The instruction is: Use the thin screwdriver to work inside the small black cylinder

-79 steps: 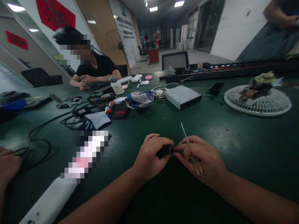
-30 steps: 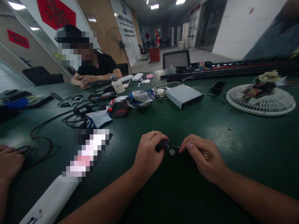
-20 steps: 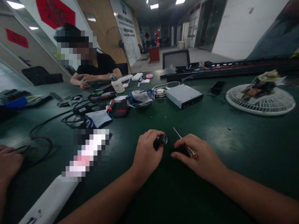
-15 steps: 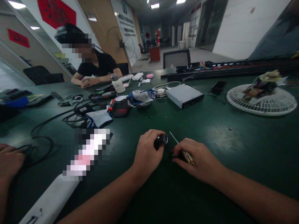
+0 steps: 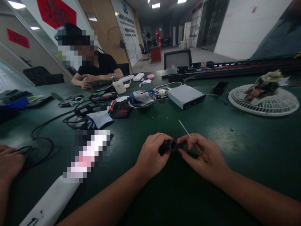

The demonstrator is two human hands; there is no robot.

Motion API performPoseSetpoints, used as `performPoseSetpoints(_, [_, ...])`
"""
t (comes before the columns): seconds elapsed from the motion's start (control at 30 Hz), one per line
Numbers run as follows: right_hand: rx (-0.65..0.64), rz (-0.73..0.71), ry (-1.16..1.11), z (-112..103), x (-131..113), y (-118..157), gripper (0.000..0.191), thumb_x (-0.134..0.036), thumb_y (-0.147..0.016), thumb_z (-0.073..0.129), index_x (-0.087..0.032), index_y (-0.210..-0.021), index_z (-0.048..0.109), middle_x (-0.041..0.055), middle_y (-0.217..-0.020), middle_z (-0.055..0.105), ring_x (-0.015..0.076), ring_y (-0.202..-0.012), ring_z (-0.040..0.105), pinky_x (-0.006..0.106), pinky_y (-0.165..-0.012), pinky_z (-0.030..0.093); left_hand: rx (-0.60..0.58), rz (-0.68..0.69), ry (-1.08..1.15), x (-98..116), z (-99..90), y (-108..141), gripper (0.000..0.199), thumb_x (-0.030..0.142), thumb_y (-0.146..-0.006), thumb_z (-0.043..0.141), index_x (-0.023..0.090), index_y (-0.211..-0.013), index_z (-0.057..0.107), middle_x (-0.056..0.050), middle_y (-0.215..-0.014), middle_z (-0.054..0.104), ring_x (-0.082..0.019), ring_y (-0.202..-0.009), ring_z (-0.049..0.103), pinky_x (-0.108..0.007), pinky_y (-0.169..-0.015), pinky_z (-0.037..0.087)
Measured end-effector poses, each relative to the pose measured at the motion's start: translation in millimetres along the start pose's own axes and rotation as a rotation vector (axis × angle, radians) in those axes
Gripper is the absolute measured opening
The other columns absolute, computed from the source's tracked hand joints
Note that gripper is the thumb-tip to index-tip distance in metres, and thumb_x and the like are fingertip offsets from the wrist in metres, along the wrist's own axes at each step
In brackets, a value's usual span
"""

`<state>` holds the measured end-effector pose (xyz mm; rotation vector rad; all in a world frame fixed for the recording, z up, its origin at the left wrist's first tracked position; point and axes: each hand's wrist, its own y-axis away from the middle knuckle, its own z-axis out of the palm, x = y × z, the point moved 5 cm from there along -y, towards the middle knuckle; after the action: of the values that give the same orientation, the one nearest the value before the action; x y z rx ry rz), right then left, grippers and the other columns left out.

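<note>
My left hand is closed around a short black cylinder, whose round hollow end faces right. Tucked in the palm and fingers of my right hand is a screwdriver with a yellowish handle. Its thin metal shaft points away and to the left. Between the thumb and fingertips of that same hand sits a small dark piece, very close to the cylinder's hollow end. Whether the two touch, I cannot tell. Both hands are just above the dark green table.
A silver disc drive, a white fan grille and a blue-and-white cloth lie farther back. At left are black cables and a long white object. Another person's hand rests far left; someone sits across the table.
Both hands have shifted slightly, bringing the small dark piece up to the cylinder's open end. The screwdriver's tip has moved right and farther away. The person opposite has moved their hands.
</note>
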<state>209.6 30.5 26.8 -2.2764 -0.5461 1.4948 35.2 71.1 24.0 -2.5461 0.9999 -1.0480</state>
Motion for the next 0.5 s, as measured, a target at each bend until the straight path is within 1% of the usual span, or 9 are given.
performPoseSetpoints(0.13, [-0.020,-0.103,0.049,0,-8,2,0.025,-0.008,-0.084,0.069,-0.024,-0.084,0.051,0.0031,-0.097,0.072,0.0185,-0.092,0.071,0.033,-0.078,0.057,-0.020,0.075,0.025,5,0.6,1,0.033,0.006,-0.080,0.068,0.023,-0.107,0.063,-0.004,-0.104,0.071,-0.023,-0.099,0.066,-0.040,-0.089,0.051])
performPoseSetpoints(0.23, [-0.027,-0.158,0.078,1,-10,4,0.025,-0.008,-0.085,0.069,-0.024,-0.086,0.051,0.0031,-0.100,0.072,0.0181,-0.091,0.071,0.033,-0.077,0.057,-0.016,0.119,0.053,8,0.2,1,0.032,0.006,-0.080,0.068,0.022,-0.107,0.062,-0.003,-0.104,0.072,-0.022,-0.100,0.067,-0.039,-0.090,0.052])
performPoseSetpoints(0.43, [-0.012,-0.212,0.105,0,-13,5,0.023,-0.009,-0.087,0.068,-0.025,-0.085,0.051,0.0039,-0.098,0.072,0.0198,-0.088,0.072,0.035,-0.073,0.059,0.000,0.097,0.059,6,-0.4,2,0.031,0.008,-0.080,0.068,0.023,-0.107,0.063,-0.005,-0.103,0.073,-0.023,-0.099,0.068,-0.040,-0.089,0.053])
performPoseSetpoints(0.5, [-0.021,-0.233,0.105,0,-16,4,0.023,-0.008,-0.088,0.067,-0.025,-0.084,0.052,0.0040,-0.097,0.073,0.0201,-0.089,0.072,0.036,-0.074,0.059,0.006,0.107,0.067,7,-0.6,2,0.031,0.009,-0.080,0.069,0.023,-0.107,0.063,-0.005,-0.104,0.073,-0.023,-0.098,0.068,-0.039,-0.088,0.053])
